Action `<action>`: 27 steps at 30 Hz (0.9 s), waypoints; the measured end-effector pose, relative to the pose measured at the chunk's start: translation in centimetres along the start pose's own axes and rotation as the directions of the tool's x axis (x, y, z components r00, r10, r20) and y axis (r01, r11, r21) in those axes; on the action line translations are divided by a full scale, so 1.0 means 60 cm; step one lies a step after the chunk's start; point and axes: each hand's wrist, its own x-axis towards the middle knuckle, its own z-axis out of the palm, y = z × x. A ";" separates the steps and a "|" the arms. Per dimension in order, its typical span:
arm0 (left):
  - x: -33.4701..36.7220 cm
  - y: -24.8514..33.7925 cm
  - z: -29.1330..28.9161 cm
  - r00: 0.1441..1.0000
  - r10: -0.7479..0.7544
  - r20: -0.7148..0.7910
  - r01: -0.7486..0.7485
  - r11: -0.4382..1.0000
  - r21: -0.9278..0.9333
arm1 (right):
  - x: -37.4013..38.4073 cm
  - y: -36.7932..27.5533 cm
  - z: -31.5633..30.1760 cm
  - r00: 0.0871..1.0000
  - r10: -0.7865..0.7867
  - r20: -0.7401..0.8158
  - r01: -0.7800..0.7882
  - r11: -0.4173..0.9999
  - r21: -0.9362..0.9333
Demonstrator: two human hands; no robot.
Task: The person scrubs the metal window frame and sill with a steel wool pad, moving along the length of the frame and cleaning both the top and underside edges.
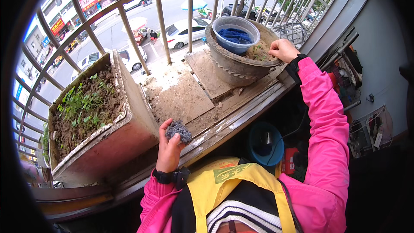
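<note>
The dusty ledge (172, 97) spreads beyond the left hand (168, 152), with a soil-filled planter box (108, 149) to that hand's left. The round pot (235, 70) stands below the right hand (284, 51), whose fingers bend close together over its soil; whether they pinch anything, I cannot tell. Left of them, a plastic tub (234, 47) holding blue cloth (235, 36) sits in the pot; a knock could tip it. The left hand's thumb and fingers clasp a grey wad (179, 131); slackening could drop it into grit.
</note>
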 end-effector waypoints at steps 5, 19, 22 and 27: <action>-0.012 0.007 -0.003 1.000 -0.011 -0.007 0.011 0.999 -0.041 | -0.008 -0.003 0.007 0.999 -0.001 -0.054 0.001 1.000 0.006; -0.052 0.005 -0.040 0.999 -0.024 -0.042 0.022 0.999 -0.037 | -0.162 -0.179 0.089 0.804 -0.211 -0.555 0.276 0.960 0.035; -0.057 0.005 -0.045 0.999 -0.040 -0.022 0.039 0.998 -0.052 | -0.215 -0.243 0.144 0.906 -0.187 -0.380 0.307 0.908 0.284; -0.065 0.005 -0.053 0.998 -0.058 0.014 0.059 0.995 -0.076 | -0.258 -0.266 0.232 0.991 -0.131 0.005 0.122 0.933 0.340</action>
